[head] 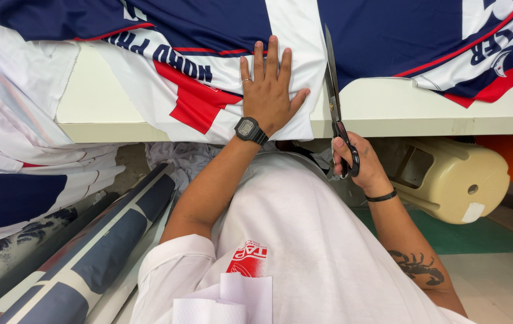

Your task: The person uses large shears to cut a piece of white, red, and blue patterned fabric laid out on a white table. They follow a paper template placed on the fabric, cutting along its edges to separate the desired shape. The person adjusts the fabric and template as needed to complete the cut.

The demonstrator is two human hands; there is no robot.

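Fabric [196,72], printed in navy, white and red, covers most of the desk [388,108] and hangs over its near edge. The cut runs along the right border of the white panel, away from the person.

Left hand [268,90]: open wide, fingers spread, palm flat on the white panel just left of the cut line. Keeping this pressure close beside the blades appears best, so the cloth stays taut and does not ride up; fingertips should stay clear of the blade path.

Right hand [355,165]: closed around the handles of the scissors [333,90], below the desk edge. The long blades point away across the desk top and look nearly closed; whether cloth lies between them cannot be told. Long, full strokes guided by the panel border would likely give the straightest edge.

Edges and room: bare desk surface lies open to the right of the blades. A beige plastic stool [448,177] lies tipped under the desk, near the right forearm. Fabric rolls [88,258] and piled cloth crowd the floor on the left.
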